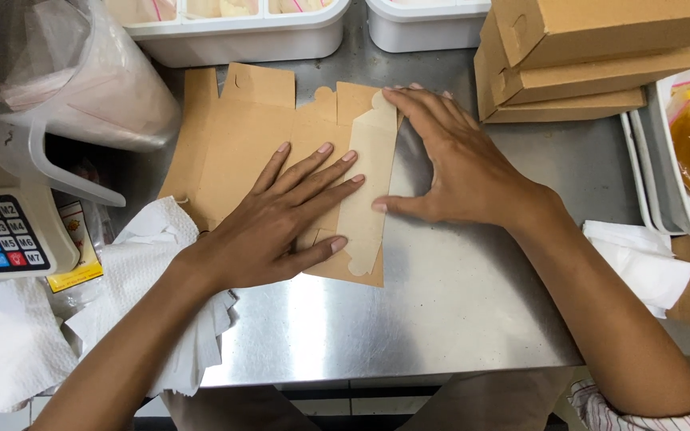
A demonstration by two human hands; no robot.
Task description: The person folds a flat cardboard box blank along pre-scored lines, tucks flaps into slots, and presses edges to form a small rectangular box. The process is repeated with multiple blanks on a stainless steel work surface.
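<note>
Head view: left hand (281,219) lies flat, fingers spread, pinning flat cardboard box blank (241,152) to steel desk (441,295). Right hand (461,172), also open, presses folded flap (369,191) just beside it. Cardboard looks light, stiff, creasable; best held at flap edges.

Both hands, left hand (269,227) and right hand (461,172), flat on unfolded cardboard box blank (237,148) atop steel table (441,303).

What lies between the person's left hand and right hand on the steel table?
In the head view, a folded-up side flap of the flat cardboard box blank stands between the left hand and right hand; both hands touch it.
</note>
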